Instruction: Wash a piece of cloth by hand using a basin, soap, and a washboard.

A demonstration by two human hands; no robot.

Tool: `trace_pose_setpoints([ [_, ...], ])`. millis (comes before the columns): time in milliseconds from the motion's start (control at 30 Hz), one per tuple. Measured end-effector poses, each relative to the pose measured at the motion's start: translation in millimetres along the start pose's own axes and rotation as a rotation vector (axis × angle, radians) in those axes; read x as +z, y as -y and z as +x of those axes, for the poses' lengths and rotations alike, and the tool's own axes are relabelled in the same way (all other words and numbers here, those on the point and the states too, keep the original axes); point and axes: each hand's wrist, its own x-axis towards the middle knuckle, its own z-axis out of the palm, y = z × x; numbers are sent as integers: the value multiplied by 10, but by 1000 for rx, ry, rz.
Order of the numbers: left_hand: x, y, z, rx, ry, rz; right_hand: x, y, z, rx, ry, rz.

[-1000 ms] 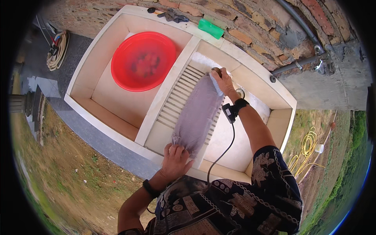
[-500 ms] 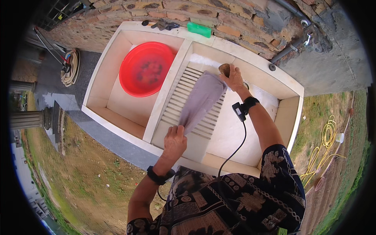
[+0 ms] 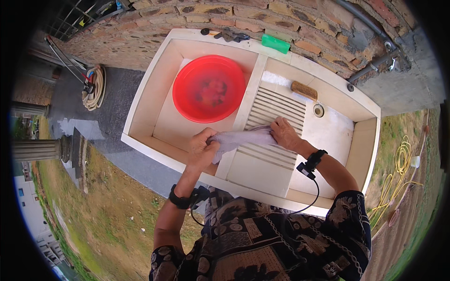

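Observation:
A greyish-lilac cloth [image 3: 246, 137] is stretched between my two hands above the ridged washboard [image 3: 276, 107] of the white laundry sink. My left hand [image 3: 202, 149] is closed round one end, over the sink's divider. Closed on the other end, my right hand [image 3: 285, 134] is over the ridges. What kind of cloth piece it is, I cannot tell. A brown scrubbing brush [image 3: 303, 90] lies at the far side of the washboard, apart from my right hand.
In the left basin stands a red tub [image 3: 209, 89] of cloudy water with dark shapes inside. A drain [image 3: 318, 110] shows in the right basin. A green block [image 3: 275, 43] and a dark rag [image 3: 231, 35] rest on the far rim, beside a brick wall [image 3: 211, 13].
My right hand has let go of the brush and taken the cloth's other end. The cloth has lifted off the ridges and is now pulled crosswise between both hands.

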Motion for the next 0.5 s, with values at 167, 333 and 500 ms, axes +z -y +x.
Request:
trace_pose_setpoints([
  [167,-1508,350,519,42,122,76,-195,913,777,208,-146,186],
  [333,-2679,549,1379,221,2,157,-704,1960,2221,415,-341,194],
  [500,-3176,1044,2261,138,97,669,76,2031,3688,679,-278,-65],
])
